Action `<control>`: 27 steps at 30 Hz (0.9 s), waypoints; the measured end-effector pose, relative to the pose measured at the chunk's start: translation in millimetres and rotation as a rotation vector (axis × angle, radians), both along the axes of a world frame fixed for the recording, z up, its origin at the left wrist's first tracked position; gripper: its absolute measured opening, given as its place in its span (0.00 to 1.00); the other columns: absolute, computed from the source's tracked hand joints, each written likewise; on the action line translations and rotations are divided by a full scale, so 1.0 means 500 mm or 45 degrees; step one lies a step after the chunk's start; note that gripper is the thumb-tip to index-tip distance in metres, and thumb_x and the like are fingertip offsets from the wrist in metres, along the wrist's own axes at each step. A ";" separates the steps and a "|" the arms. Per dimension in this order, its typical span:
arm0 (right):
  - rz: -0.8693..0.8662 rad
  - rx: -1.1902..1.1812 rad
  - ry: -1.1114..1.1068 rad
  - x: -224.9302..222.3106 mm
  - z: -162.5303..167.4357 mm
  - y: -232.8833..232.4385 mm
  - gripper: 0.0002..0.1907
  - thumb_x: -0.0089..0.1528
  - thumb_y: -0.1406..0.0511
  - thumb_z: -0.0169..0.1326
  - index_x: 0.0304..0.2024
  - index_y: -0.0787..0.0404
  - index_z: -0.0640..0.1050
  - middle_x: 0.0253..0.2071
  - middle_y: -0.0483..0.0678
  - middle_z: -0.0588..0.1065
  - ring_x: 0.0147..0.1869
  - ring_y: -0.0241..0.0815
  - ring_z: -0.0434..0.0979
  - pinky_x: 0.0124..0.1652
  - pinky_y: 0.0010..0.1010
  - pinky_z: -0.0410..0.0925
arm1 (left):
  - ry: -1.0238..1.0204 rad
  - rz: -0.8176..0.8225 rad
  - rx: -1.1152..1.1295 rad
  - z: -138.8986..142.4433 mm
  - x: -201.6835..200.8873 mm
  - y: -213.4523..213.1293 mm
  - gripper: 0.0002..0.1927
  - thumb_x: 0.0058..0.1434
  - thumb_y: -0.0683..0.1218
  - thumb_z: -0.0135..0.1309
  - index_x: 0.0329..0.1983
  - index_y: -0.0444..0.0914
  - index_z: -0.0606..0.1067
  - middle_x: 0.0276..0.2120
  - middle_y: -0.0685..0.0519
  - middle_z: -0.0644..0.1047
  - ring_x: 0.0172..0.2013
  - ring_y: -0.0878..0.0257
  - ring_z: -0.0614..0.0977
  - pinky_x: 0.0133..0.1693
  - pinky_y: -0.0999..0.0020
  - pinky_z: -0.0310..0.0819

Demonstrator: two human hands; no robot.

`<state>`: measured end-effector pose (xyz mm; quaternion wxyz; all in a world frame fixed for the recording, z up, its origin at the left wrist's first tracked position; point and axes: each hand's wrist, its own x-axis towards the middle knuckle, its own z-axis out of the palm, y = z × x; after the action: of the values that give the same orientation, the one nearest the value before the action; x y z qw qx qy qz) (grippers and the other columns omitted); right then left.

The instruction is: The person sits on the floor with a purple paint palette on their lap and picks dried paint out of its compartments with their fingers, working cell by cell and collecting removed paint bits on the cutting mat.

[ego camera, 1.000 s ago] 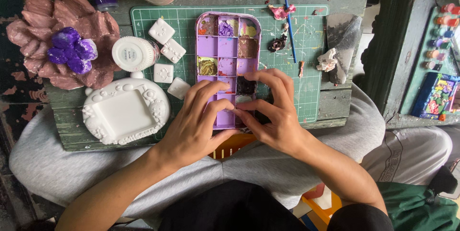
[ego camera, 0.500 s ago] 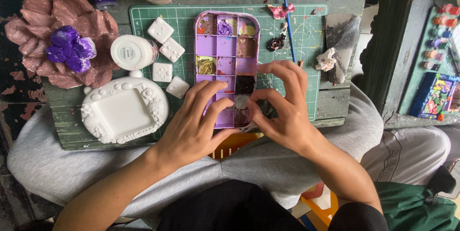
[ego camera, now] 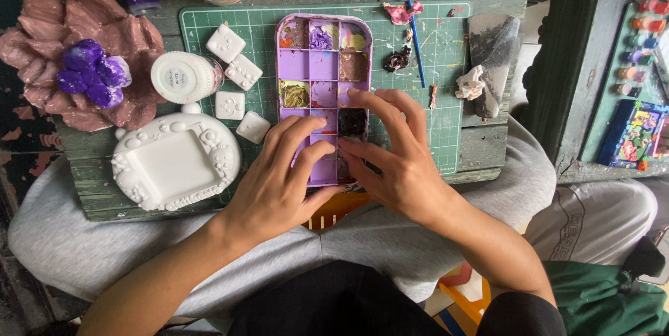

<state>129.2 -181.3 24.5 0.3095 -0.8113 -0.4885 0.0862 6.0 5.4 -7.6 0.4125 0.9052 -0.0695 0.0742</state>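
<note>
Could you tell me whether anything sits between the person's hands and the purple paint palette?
Nothing visible does. The left hand and the right hand both lie directly on the lower end of the purple paint palette, fingers touching its compartments.

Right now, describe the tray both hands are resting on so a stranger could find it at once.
On the green cutting mat atop the wooden board, look at the middle. There lies a purple paint palette, a tall rectangle of small square wells. Unlike the plain white plaster tiles to its left, it is coloured, gridded, and smeared with paint.
</note>
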 end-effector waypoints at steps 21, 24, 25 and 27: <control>0.014 0.076 -0.059 -0.021 -0.035 0.005 0.18 0.53 0.74 0.64 0.45 0.68 0.76 0.65 0.58 0.65 0.71 0.63 0.65 0.66 0.52 0.65 | -0.011 0.013 -0.052 -0.001 0.002 -0.008 0.41 0.46 0.45 0.75 0.58 0.34 0.63 0.61 0.39 0.63 0.63 0.39 0.67 0.64 0.45 0.66; 0.009 0.065 -0.067 -0.028 -0.040 0.004 0.18 0.54 0.75 0.63 0.46 0.70 0.75 0.64 0.60 0.64 0.70 0.65 0.65 0.65 0.51 0.66 | -0.019 0.030 -0.056 -0.003 0.001 -0.008 0.41 0.46 0.45 0.75 0.58 0.34 0.63 0.61 0.39 0.63 0.64 0.39 0.67 0.64 0.46 0.67; 0.006 0.059 -0.069 -0.031 -0.040 0.002 0.18 0.55 0.75 0.63 0.46 0.71 0.75 0.64 0.60 0.64 0.70 0.65 0.65 0.65 0.51 0.66 | -0.015 0.028 -0.062 -0.004 0.000 -0.008 0.41 0.46 0.45 0.75 0.58 0.34 0.63 0.61 0.39 0.63 0.64 0.39 0.67 0.64 0.46 0.67; 0.000 0.065 -0.057 -0.031 -0.041 0.000 0.17 0.56 0.76 0.63 0.47 0.71 0.75 0.63 0.60 0.64 0.69 0.64 0.66 0.65 0.50 0.66 | -0.008 0.026 -0.072 -0.003 0.000 -0.006 0.41 0.46 0.45 0.75 0.58 0.34 0.63 0.61 0.38 0.63 0.63 0.39 0.67 0.64 0.46 0.67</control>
<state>113.6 -181.5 4.2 0.3190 -0.8048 -0.4974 0.0557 5.8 2.2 -9.2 0.4371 0.8936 -0.0593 0.0833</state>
